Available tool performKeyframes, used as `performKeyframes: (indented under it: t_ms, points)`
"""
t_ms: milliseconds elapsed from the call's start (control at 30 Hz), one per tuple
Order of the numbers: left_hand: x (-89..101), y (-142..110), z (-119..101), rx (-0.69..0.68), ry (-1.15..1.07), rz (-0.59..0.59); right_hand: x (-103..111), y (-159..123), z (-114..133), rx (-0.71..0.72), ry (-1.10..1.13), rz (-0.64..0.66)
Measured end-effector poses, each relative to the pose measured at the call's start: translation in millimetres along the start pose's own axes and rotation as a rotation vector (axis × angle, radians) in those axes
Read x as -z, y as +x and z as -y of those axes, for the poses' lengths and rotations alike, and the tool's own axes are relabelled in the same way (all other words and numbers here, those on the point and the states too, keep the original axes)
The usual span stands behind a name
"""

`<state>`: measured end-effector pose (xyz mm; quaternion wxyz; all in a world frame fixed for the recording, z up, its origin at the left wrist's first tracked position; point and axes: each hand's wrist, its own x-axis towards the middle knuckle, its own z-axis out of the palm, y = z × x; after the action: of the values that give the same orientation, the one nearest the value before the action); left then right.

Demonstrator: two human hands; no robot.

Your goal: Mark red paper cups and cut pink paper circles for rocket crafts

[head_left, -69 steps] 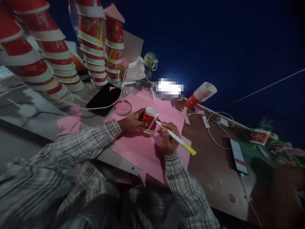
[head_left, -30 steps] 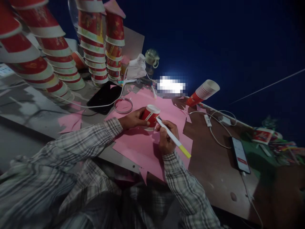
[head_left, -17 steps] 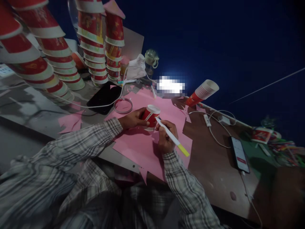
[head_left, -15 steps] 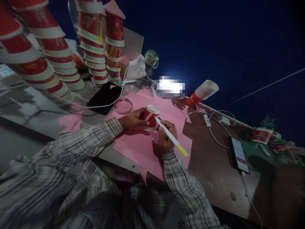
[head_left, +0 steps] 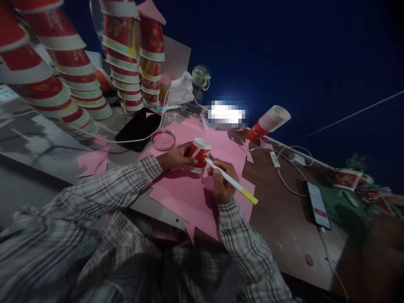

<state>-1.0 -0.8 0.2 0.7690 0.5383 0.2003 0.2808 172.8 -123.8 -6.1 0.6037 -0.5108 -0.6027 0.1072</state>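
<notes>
A red and white paper cup (head_left: 199, 152) is gripped by my left hand (head_left: 178, 156), thumb across its near side and fingers behind it. The cup sits over a large pink paper sheet (head_left: 179, 195), its narrower end upward. My right hand (head_left: 224, 181) is closed around a white marker (head_left: 232, 182) with a yellow end pointing down to the right. The marker's tip is at the cup's printed right side; I cannot tell whether it touches. Left of the cup, a roll of tape (head_left: 163, 139) lies on the pink paper.
Tall stacks of red and white cups (head_left: 121, 54) rise at the left. A dark phone (head_left: 139, 128) with a white cable lies before them. A leaning cup stack (head_left: 268, 122), a lit phone (head_left: 317, 205) and a charger (head_left: 296, 159) are at the right; a bottle (head_left: 200, 80) stands behind.
My right hand has shifted slightly right, and the marker lies at a flatter angle with its tip lower and left on the cup. My left hand keeps its hold, the cup turned slightly.
</notes>
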Motion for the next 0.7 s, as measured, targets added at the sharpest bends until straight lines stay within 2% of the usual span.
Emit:
performKeyframes:
  t_ms: [100,233,533,700]
  points:
    - [-1.9,-0.8,-1.8,0.017,-0.003,0.009,-1.5,1.1,2.4,-0.001,0.038,-0.049]
    - [-4.3,-1.6,-5.3,0.018,0.019,0.031,-2.7,3.3,5.5,0.011,0.013,-0.039]
    - [7.6,3.4,-1.0,0.0,0.021,0.015,-3.8,4.8,1.4,-0.154,0.119,-0.103]
    - [2.3,3.0,-7.0,-0.01,-0.068,-0.028,-4.8,9.2,4.5,-0.206,0.125,-0.135]
